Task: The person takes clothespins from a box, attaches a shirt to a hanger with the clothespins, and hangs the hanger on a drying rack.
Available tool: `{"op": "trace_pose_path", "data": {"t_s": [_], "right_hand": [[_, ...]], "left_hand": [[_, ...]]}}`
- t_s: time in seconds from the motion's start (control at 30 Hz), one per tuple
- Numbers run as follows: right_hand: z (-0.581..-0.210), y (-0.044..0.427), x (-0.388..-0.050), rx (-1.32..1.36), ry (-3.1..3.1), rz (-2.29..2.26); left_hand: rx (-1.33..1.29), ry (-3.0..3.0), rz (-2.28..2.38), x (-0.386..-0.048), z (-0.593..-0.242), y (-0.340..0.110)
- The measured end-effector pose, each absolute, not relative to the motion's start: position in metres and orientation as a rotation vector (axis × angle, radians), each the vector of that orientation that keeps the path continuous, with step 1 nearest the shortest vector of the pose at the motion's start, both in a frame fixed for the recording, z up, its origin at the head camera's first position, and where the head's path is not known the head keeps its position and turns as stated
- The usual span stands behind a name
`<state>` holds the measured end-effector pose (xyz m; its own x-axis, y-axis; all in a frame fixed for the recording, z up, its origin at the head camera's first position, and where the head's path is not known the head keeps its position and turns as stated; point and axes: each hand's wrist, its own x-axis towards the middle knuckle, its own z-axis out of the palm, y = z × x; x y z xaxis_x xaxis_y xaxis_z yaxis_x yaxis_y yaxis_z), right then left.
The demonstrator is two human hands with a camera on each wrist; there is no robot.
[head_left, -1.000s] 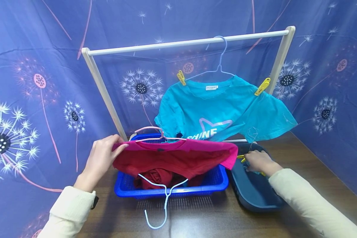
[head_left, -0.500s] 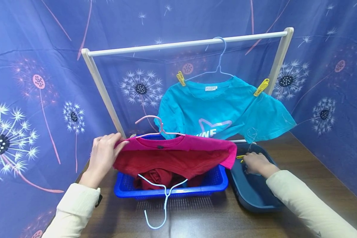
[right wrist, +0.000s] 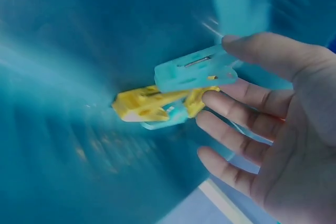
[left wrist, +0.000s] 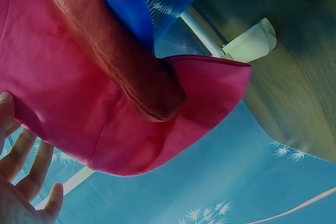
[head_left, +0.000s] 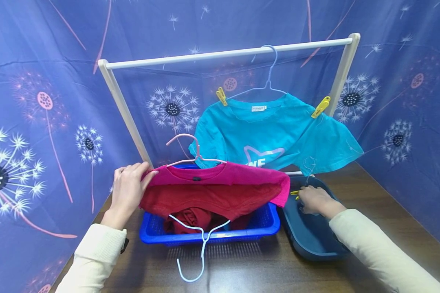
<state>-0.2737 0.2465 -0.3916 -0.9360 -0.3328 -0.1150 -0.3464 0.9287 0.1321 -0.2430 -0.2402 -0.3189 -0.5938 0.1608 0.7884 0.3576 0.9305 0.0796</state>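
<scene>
- Pinching the pink shirt (head_left: 256, 175) by one shoulder with the left hand (head_left: 127, 190), over the blue basket (head_left: 242, 234).
- Pinching a teal clothespin (right wrist: 191, 70) with the right hand (head_left: 318, 200), with other fingers apart, inside the dark tray (head_left: 311, 236) right of the basket.
- Facing a turquoise shirt (head_left: 267, 126) behind the basket.

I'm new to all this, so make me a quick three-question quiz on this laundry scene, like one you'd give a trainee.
1. True or false: the turquoise shirt hangs from the white bar.

2. Which does the left hand hold?
A) the white bar
B) the pink shirt
C) the turquoise shirt

3. In the right wrist view, what colour is the clip pinched by the right hand?

Key: 1. True, by a hanger. 2. B. 3. Turquoise.
</scene>
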Motion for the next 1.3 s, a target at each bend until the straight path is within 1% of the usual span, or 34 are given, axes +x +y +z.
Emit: {"op": "trace_pose_path", "data": {"t_s": [0.43,0.87,1.03,1.3], "right_hand": [[-0.359,0.241,-0.265,-0.626,3.106,0.072],[-0.32,0.239,-0.252,-0.8,3.313,-0.119],[-0.309,0.238,-0.249,-0.83,3.419,-0.163],[-0.295,0.233,-0.25,-0.952,3.591,-0.235]], "left_hand": [[-0.355,-2.22,-0.313,-0.244,-0.319,-0.239],[-0.305,-2.206,-0.352,-0.249,-0.321,-0.238],[-0.303,-2.213,-0.357,-0.25,-0.321,-0.237],[-0.296,-2.225,-0.348,-0.252,-0.32,-0.237]]}}
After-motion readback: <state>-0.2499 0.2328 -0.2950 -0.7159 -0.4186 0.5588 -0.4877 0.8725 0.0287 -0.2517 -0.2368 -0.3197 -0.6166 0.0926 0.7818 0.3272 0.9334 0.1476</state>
